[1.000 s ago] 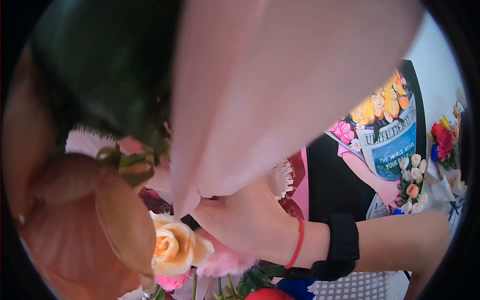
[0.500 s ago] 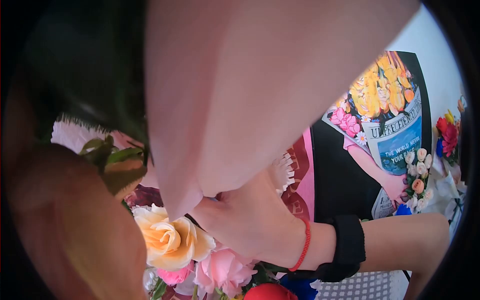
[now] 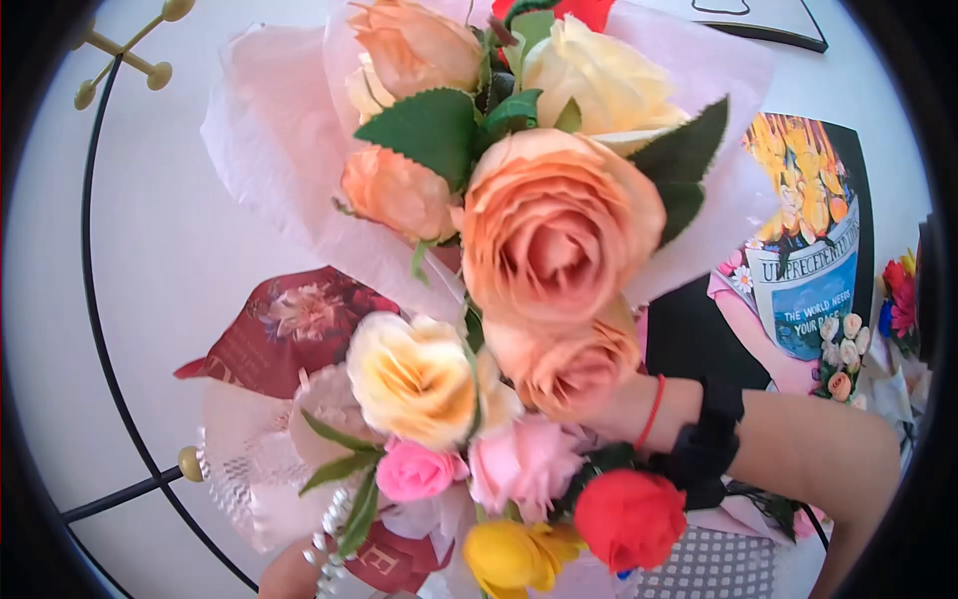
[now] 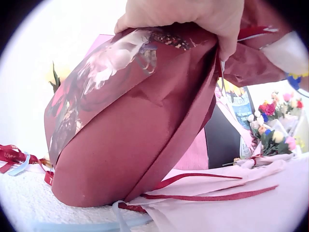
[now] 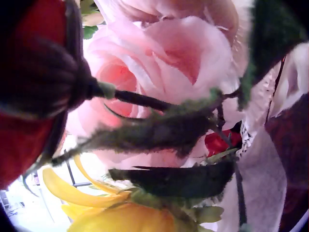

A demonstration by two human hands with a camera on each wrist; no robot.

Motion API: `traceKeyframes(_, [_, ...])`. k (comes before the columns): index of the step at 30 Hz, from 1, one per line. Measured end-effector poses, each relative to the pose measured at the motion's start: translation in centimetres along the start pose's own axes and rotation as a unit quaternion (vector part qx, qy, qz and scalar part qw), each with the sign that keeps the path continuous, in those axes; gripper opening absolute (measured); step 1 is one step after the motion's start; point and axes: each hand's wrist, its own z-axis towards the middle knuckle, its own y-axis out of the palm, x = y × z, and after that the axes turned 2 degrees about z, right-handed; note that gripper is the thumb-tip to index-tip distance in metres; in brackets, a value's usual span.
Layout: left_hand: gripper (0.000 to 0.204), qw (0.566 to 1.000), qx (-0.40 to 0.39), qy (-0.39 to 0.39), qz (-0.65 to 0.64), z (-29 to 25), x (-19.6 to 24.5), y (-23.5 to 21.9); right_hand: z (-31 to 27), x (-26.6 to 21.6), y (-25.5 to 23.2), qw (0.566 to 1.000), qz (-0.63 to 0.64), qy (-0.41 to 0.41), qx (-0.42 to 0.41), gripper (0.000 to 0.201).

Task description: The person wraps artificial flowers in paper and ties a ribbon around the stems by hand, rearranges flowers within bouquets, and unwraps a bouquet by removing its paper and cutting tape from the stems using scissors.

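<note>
A bouquet of peach and cream roses (image 3: 559, 230) in pale pink paper (image 3: 274, 150) fills the upper middle of the head view. My right hand (image 3: 617, 407) holds its narrow lower end, the fingers hidden behind a peach rose. Below stands a second bouquet in dark red wrapping (image 4: 130, 140). Cream (image 3: 409, 379), pink, yellow and red flowers show at its top, with a string of beads beside them. My left hand (image 4: 186, 14) grips this wrapping at its gathered neck. The right wrist view is filled by a pink rose (image 5: 164, 67), leaves and a yellow flower (image 5: 125, 217).
A black poster (image 3: 689, 349) with a painted bouquet stands behind on the right, other wrapped flowers (image 4: 277, 135) near it. Dark red ribbons (image 4: 212, 195) and pink paper lie on the white table. A black wire rack (image 3: 95, 250) is on the left wall.
The peach rose bouquet has swung away from the head camera, its blooms now facing it. Both bouquets' flowers are visible. The right hand has slipped mostly behind the roses.
</note>
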Motion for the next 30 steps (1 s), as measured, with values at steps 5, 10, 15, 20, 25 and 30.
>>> traceKeyframes(5, [0.034,0.999,-0.014,0.024,-0.02,1.3,0.4,1.2,4.3,-3.2,-2.8,0.941,-0.005,0.316,-0.12,0.046])
traceKeyframes(10, [0.034,0.998,-0.022,0.043,-0.046,2.8,0.6,2.5,5.0,2.2,-2.9,0.982,0.032,0.174,-0.059,0.034])
traceKeyframes(15, [0.034,0.995,-0.037,0.058,-0.073,4.4,0.5,3.7,7.2,2.7,-5.1,0.98,0.081,0.177,-0.045,0.031])
traceKeyframes(20, [0.034,0.995,-0.041,0.044,-0.079,4.7,-0.8,3.8,10.3,4.4,-4.8,0.967,0.163,0.192,-0.044,0.028])
traceKeyframes(25, [0.034,0.994,-0.056,0.041,-0.088,5.3,-1.5,4.5,11.0,4.0,-5.2,0.969,0.077,0.237,0.0,0.029])
traceKeyframes(30, [0.034,0.993,-0.059,0.041,-0.099,5.6,-1.9,4.9,9.1,5.1,-6.8,0.975,-0.016,0.22,0.031,0.03])
